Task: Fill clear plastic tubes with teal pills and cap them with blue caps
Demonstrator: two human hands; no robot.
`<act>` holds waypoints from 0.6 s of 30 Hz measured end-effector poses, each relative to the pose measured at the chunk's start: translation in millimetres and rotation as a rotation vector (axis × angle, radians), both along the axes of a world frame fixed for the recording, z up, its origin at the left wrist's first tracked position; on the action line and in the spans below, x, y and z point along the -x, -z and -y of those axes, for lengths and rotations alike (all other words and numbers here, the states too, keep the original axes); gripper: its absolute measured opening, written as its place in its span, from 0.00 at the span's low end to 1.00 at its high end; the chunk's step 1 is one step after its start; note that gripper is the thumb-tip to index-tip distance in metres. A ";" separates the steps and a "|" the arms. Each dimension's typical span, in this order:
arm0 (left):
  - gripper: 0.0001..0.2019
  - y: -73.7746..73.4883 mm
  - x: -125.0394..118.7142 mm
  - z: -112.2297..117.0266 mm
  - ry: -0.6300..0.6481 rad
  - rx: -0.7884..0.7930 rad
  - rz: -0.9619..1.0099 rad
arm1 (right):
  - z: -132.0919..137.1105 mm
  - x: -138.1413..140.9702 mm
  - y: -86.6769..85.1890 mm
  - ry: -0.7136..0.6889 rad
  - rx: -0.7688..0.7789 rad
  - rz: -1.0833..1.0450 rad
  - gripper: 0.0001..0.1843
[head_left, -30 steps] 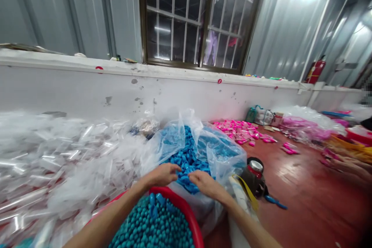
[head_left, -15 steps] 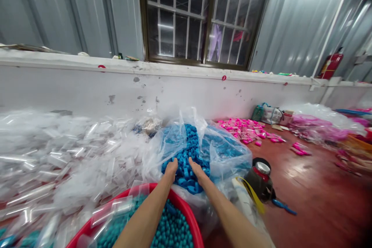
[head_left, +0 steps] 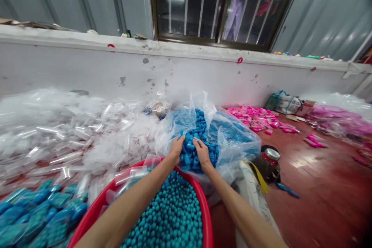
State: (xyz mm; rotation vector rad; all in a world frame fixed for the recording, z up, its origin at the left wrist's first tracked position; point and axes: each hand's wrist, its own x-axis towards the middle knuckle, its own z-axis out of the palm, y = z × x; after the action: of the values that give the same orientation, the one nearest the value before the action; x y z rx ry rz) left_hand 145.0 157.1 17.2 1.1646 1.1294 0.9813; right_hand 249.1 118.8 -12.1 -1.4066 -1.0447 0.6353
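A clear plastic bag full of small blue plastic caps stands open in front of me. Both hands reach into its mouth. My left hand and my right hand are cupped side by side around a heap of the blue caps, fingers curled into the pile. Just below my forearms sits a red basin filled with teal bead-like pieces.
A big heap of clear plastic sleeves lies at left, with packed blue bundles at lower left. Pink pieces are scattered on the red floor at right. A dark jar with a metal lid stands beside the bag.
My hands have pushed deeper into the bag and closed in around a heap of blue caps. The camera has tilted down, showing more of the basin and the blue bundles.
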 end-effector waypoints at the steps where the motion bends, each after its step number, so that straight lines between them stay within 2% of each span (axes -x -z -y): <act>1: 0.15 -2.8 4.4 4.1 -0.002 -0.020 0.001 | 4.9 3.4 -4.4 -0.005 -0.030 0.053 0.23; 4: 0.16 -7.1 19.8 17.3 -0.034 -0.094 -0.035 | 18.7 14.3 -15.8 -0.050 -0.114 0.211 0.21; 7: 0.16 -3.6 38.5 32.9 -0.060 -0.175 -0.116 | 31.7 27.2 -19.0 -0.090 -0.161 0.355 0.20; 11: 0.11 4.4 62.0 53.4 -0.068 -0.227 -0.279 | 48.6 46.9 -16.9 -0.126 -0.114 0.879 0.19; 14: 0.11 2.4 75.4 63.4 -0.022 -0.246 -0.370 | 56.6 59.4 -19.6 -0.189 -0.035 1.144 0.20; 18: 0.18 -9.6 97.9 73.5 0.085 -0.284 -0.431 | 60.0 71.9 -24.5 -0.384 -0.056 1.245 0.23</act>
State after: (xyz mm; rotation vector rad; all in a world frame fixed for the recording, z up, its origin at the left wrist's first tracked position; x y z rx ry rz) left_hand 47.0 83.7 26.8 1.6983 1.2893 0.8649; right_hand 177.2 58.7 12.4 -1.5378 -2.3125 -0.1091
